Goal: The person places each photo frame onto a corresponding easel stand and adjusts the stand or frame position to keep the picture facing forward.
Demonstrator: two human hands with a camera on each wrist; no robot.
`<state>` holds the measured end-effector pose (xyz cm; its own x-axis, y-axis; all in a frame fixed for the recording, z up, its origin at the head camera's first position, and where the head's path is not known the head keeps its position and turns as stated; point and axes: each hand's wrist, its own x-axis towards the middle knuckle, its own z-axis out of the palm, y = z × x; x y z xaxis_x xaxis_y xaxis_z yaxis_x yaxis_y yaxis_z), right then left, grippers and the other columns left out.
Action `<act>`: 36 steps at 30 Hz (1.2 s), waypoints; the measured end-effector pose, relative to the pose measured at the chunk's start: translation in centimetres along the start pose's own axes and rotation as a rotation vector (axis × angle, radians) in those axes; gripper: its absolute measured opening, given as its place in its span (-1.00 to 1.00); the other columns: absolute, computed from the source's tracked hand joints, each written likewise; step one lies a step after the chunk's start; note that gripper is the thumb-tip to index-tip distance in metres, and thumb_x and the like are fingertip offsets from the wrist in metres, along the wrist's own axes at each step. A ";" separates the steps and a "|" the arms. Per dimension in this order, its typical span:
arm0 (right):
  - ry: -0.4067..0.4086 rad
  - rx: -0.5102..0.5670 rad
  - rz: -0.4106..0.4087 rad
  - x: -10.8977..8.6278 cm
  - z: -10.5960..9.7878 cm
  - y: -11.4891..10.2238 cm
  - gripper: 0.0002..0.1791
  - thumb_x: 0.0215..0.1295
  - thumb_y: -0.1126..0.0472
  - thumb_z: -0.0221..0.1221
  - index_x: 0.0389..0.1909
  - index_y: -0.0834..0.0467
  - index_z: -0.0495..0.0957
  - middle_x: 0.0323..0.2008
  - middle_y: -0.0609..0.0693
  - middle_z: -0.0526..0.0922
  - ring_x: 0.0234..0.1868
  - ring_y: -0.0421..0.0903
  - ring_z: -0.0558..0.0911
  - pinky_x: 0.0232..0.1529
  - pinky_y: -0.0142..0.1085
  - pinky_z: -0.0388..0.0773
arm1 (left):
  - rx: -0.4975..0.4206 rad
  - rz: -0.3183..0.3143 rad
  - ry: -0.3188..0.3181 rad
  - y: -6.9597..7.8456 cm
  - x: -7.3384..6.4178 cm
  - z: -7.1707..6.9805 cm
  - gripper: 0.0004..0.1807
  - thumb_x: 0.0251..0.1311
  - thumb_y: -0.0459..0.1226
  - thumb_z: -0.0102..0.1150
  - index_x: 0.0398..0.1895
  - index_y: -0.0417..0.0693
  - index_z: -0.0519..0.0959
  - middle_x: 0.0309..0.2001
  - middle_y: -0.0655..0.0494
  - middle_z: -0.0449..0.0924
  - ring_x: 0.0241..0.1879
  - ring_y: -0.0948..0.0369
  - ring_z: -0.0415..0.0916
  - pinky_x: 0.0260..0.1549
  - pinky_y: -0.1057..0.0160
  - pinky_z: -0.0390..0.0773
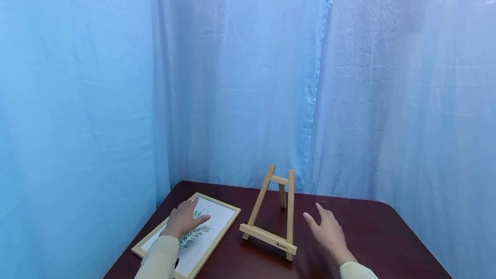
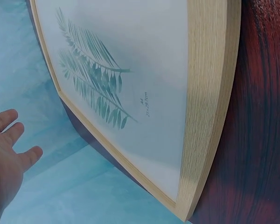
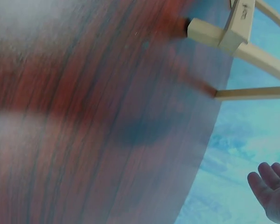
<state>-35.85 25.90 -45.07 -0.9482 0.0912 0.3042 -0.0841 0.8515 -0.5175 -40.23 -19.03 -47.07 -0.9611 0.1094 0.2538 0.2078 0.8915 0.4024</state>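
Observation:
A light wooden picture frame (image 1: 228, 224) with a green leaf print lies flat on the left of the table. Over it hovers my left hand (image 1: 184, 219), fingers spread and holding nothing; in the left wrist view the hand (image 2: 7, 161) shows apart from the frame (image 2: 207, 93). To the frame's right a small wooden easel (image 1: 268, 237) stands upright, a ledge across its front legs. My right hand (image 1: 328, 232) is held above the table right of the easel, fingers extended, nothing in it. The right wrist view shows that hand (image 3: 273, 191) apart from the easel's legs (image 3: 261, 60).
The dark red-brown table (image 1: 372, 227) has rounded far corners. Light blue curtains (image 1: 240, 76) hang close behind it and along both sides. The easel's rear leg (image 1: 282, 196) reaches back toward the far edge.

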 end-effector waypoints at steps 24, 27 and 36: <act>0.094 0.110 -0.025 -0.6 1.2 -3.5 -0.11 0.41 -0.34 -0.02 0.41 0.33 0.28 0.18 0.37 0.47 0.03 0.20 0.58 -0.02 0.18 0.48 | -0.080 -0.073 0.031 -1.8 0.1 -0.3 -0.03 0.20 0.18 0.24 0.49 -0.24 0.19 0.33 -0.39 0.31 0.30 -0.35 0.24 0.15 -0.44 0.22; 0.104 0.114 -0.023 -0.7 1.2 -3.9 -0.22 0.43 -0.22 0.06 0.40 0.32 0.31 0.15 0.35 0.49 -0.01 0.17 0.59 -0.04 0.17 0.49 | -0.090 -0.086 0.019 -2.2 0.2 -0.4 0.03 0.17 0.24 0.22 0.49 -0.27 0.18 0.34 -0.41 0.29 0.30 -0.35 0.24 0.17 -0.40 0.25; 0.125 0.154 -0.056 -1.1 1.6 -5.4 -0.29 0.42 -0.11 0.15 0.36 0.31 0.36 0.11 0.29 0.54 -0.06 0.12 0.61 -0.09 0.12 0.52 | -0.187 -0.123 0.012 -2.9 -0.2 -1.2 -0.01 0.20 0.13 0.27 0.45 -0.39 0.17 0.34 -0.49 0.23 0.32 -0.37 0.18 0.22 -0.33 0.26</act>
<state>-34.85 20.34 -43.88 -0.8961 0.1176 0.4279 -0.1906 0.7688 -0.6104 -40.37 -22.14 -47.22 -0.9791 -0.0013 0.2033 0.1208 0.8005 0.5870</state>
